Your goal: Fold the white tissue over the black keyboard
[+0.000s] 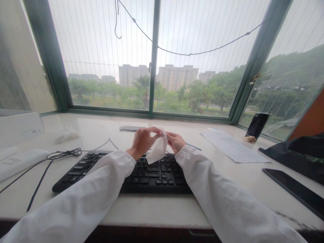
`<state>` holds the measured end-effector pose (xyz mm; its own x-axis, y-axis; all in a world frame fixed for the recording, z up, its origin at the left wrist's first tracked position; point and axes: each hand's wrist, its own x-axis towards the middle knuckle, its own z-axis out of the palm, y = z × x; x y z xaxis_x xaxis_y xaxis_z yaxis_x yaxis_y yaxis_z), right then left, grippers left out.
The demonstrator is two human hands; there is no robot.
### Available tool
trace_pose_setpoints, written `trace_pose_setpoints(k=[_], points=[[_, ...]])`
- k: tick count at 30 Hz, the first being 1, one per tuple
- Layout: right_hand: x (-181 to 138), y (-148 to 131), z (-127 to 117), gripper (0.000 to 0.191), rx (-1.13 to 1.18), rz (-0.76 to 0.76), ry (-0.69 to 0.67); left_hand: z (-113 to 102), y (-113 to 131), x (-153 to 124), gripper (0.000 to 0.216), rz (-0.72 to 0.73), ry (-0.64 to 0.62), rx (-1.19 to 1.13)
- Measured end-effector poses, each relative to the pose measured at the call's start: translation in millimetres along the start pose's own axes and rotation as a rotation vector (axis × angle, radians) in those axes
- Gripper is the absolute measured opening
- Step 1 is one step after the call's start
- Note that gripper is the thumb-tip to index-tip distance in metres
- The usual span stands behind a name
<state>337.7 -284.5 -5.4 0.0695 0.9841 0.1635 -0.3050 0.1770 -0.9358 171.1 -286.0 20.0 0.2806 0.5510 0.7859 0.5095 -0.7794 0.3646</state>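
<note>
My left hand (143, 141) and my right hand (176, 141) are raised together above a black keyboard (131, 172) on the white sill counter. Both pinch a white wipe (158, 149) by its upper edge, and it hangs down between them over the keys. Each arm wears a white sleeve. The fingers of both hands are closed on the wipe.
A black cable (60, 155) coils left of the keyboard. A white box (20, 128) and a white device (19, 161) sit at far left, a crumpled tissue (67, 135) behind. Paper sheets (233, 146), a black cup (257, 125) and a dark phone (295, 190) lie to the right.
</note>
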Motion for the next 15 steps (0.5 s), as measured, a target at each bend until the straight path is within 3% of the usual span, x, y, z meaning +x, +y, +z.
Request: trace_pose_setpoints(k=[4,9,15], points=[[1.1,-0.1,-3.3,0.036,0.012,0.030,0.043,0.9,-1.2,0.4,0.015,-0.025,-0.042,-0.159],[-0.2,-1.8,-2.5,0.037,0.022,0.001,0.022,4.9,-5.5,2.1,0.032,-0.203,-0.124,-0.416],[-2.6,-2.5,1.1,0.040,0.007,0.036,-0.028,5.6,-7.1,0.8,0.034,-0.216,-0.144,-0.437]])
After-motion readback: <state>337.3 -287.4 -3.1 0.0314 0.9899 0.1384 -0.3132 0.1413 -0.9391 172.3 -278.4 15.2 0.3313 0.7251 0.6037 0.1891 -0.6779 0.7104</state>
